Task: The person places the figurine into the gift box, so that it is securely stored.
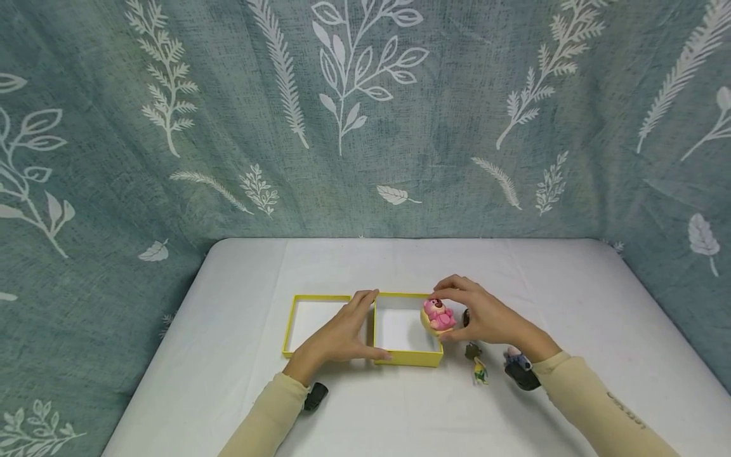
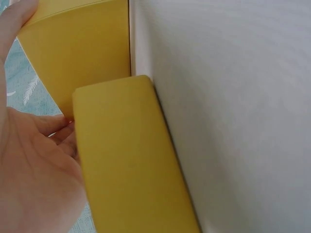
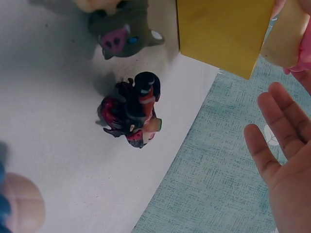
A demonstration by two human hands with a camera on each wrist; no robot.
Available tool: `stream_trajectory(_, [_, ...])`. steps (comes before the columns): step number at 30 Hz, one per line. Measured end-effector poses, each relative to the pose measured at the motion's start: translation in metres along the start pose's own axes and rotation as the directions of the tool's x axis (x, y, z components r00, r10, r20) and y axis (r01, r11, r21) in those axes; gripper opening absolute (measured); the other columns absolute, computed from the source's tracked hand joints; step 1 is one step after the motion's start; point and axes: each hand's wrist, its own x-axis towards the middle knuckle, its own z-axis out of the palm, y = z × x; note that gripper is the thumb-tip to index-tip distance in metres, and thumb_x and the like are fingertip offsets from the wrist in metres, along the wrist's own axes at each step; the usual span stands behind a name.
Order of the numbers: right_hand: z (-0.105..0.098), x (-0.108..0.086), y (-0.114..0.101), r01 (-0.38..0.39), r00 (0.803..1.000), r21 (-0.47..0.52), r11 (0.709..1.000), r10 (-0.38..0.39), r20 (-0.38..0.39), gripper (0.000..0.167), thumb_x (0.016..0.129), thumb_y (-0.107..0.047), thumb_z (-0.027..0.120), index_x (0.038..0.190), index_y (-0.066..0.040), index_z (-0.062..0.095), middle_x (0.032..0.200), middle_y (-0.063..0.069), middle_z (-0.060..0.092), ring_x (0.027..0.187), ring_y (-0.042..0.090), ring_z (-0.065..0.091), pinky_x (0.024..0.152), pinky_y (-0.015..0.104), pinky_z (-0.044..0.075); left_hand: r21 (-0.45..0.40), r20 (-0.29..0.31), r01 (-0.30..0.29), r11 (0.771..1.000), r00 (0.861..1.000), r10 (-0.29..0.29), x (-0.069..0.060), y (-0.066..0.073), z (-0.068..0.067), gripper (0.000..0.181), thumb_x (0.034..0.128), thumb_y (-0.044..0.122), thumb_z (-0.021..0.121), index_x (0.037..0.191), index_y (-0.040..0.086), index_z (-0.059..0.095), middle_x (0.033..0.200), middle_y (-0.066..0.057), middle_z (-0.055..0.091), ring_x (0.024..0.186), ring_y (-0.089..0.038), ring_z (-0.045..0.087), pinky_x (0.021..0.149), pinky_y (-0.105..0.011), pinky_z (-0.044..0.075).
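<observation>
My left hand (image 1: 342, 330) grips the left side of an open yellow box (image 1: 408, 358), thumb at the front edge and fingers at the back corner. In the left wrist view, that hand (image 2: 39, 170) lies along the box's yellow wall (image 2: 77, 58). Over the box's right edge, my right hand (image 1: 485, 314) pinches a pink bear figurine (image 1: 440, 317) with a pale yellow back between thumb and fingers. Only part of the bear (image 3: 305, 48) shows in the right wrist view, where the other fingers (image 3: 286, 126) are extended.
Left of the box lies a shallow yellow-rimmed lid (image 1: 288, 327), white inside. To the right stand a grey pig-headed figurine (image 3: 121, 36), a black and red one (image 3: 141, 107) and a blue and beige one (image 3: 22, 204), partly cut off. A patterned curtain (image 1: 365, 190) hangs behind the white table (image 1: 228, 285).
</observation>
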Motion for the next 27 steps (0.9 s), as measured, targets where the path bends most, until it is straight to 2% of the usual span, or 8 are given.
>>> stream_trajectory(11, [0.005,0.001,-0.004,0.013,1.0,-0.004,1.0,-0.013,-0.003,0.066,0.07,-0.037,0.088,0.129,-0.019,0.063,0.13,-0.002,0.052,0.119,0.019,0.05,0.095,0.048,0.048,0.008,0.012,0.03,1.0,0.999,-0.03,0.001,0.002,0.002,0.123,0.0675,0.065,0.08,0.158,0.02,0.011,0.158,-0.001,0.022,0.14,-0.026,0.036,0.111,-0.043,0.039])
stream_trajectory(18, [0.007,0.005,-0.008,0.028,1.0,-0.004,1.0,-0.028,0.001,0.067,0.07,-0.037,0.089,0.128,-0.015,0.064,0.13,0.002,0.052,0.119,0.023,0.05,0.096,0.052,0.047,0.007,0.006,0.025,1.0,1.0,-0.025,0.001,0.001,0.002,0.123,0.067,0.066,0.079,0.158,0.02,0.011,0.158,-0.001,0.023,0.14,-0.026,0.036,0.111,-0.043,0.039])
stream_trajectory(27, [0.008,0.009,-0.011,0.018,1.0,-0.006,1.0,-0.018,0.021,0.068,0.07,-0.037,0.089,0.13,-0.021,0.063,0.132,0.005,0.052,0.121,0.024,0.051,0.097,0.05,0.048,-0.005,0.003,0.028,1.0,1.0,-0.028,0.0,0.001,0.002,0.123,0.0665,0.067,0.079,0.158,0.021,0.011,0.158,-0.001,0.023,0.141,-0.025,0.035,0.112,-0.043,0.039])
